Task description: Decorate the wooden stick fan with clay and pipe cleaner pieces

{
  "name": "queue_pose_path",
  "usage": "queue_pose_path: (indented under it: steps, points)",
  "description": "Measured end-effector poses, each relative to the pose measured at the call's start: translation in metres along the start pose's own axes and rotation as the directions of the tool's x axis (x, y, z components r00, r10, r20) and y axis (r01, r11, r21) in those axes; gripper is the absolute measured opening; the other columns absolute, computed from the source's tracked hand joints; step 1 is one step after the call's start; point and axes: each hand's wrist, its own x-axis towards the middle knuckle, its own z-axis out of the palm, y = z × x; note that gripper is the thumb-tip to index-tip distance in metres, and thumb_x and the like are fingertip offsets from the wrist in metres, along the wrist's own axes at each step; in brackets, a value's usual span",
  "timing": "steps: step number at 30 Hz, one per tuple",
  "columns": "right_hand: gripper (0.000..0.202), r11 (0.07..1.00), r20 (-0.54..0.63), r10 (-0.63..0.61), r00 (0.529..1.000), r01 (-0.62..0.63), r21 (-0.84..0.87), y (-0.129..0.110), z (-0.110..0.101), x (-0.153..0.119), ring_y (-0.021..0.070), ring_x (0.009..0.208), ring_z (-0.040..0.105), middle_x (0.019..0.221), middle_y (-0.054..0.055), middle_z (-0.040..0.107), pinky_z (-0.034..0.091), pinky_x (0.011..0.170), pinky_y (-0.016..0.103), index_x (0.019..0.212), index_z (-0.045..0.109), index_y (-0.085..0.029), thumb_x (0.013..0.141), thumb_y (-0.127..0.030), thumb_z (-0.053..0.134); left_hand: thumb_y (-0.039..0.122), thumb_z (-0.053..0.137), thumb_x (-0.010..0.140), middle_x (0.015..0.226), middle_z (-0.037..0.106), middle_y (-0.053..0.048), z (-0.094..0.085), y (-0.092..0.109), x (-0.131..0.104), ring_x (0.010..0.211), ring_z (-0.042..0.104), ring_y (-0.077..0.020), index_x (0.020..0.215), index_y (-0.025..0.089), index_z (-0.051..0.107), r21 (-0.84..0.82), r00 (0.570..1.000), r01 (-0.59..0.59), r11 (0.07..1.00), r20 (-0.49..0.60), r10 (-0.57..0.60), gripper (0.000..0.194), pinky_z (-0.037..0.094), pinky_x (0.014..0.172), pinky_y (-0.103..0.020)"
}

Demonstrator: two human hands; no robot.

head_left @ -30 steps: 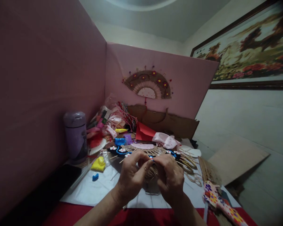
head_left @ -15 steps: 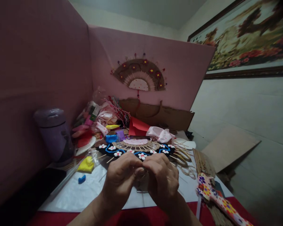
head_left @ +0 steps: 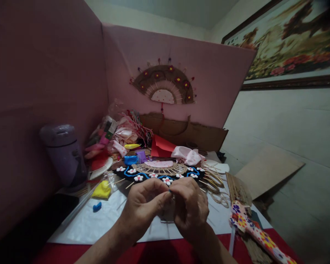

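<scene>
My left hand [head_left: 145, 200] and my right hand [head_left: 189, 201] meet at the fingertips over the white table cover. Between their pinched thumbs and forefingers shows a tiny bit of blue clay [head_left: 170, 190], mostly covered by the fingers. Just beyond lies a black fan [head_left: 156, 176] decorated with white clay flowers, a wavy blue line and thin sticks. A lump of blue clay [head_left: 97, 206] rests to the left of my hands, near a yellow clay packet [head_left: 102, 190]. Under my fingers sits a partly hidden, greyish object [head_left: 167, 214].
At left stands a purple tumbler [head_left: 63, 156] beside a dark flat object [head_left: 55, 211]. Fabric scraps [head_left: 126, 134] and red paper [head_left: 161, 146] pile up behind the fan. A flower-patterned piece [head_left: 258, 233] lies right. Another fan [head_left: 165, 82] hangs on the pink panel.
My left thumb has straightened and moved up toward the right fingertips, and the blue bit now shows between them. The view has shifted slightly.
</scene>
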Motion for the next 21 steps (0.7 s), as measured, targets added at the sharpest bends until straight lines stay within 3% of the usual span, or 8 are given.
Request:
queue_pose_path:
  steps: [10,17,21]
  points:
    - [0.022,0.993,-0.019,0.000,1.000,-0.003,-0.120,0.006,0.007,-0.002,0.0178,0.075,0.054,0.080,0.006,0.059,0.047,0.065,0.033,0.096,0.052,-0.018,0.079,-0.005,0.049,0.030,0.072,0.066,0.059,0.063,0.000,0.000,0.002,0.007,0.050,0.051,-0.0064,0.071,0.012,0.065,-0.093,0.998,0.055,0.994,-0.029,-0.057,0.020,0.041,0.050,-0.018]
    - [0.021,0.995,-0.018,-0.009,1.000,0.007,-0.099,0.007,0.009,-0.005,0.0184,0.077,0.055,0.081,0.006,0.060,0.048,0.066,0.034,0.097,0.053,-0.018,0.079,-0.007,0.050,0.028,0.068,0.068,0.055,0.061,0.001,0.000,0.009,0.006,0.042,0.044,-0.0037,0.067,0.012,0.066,0.129,0.996,0.004,0.992,-0.091,0.008,0.016,0.033,0.039,-0.014]
    - [0.019,0.996,-0.029,-0.026,0.999,0.023,-0.089,0.005,0.008,-0.004,0.0180,0.076,0.056,0.081,0.006,0.060,0.048,0.066,0.034,0.095,0.053,-0.018,0.080,-0.007,0.049,0.028,0.067,0.068,0.054,0.061,0.000,-0.001,0.009,0.005,0.038,0.043,-0.0038,0.069,0.011,0.065,0.050,0.998,0.052,0.997,-0.036,-0.051,0.017,0.031,0.033,-0.014]
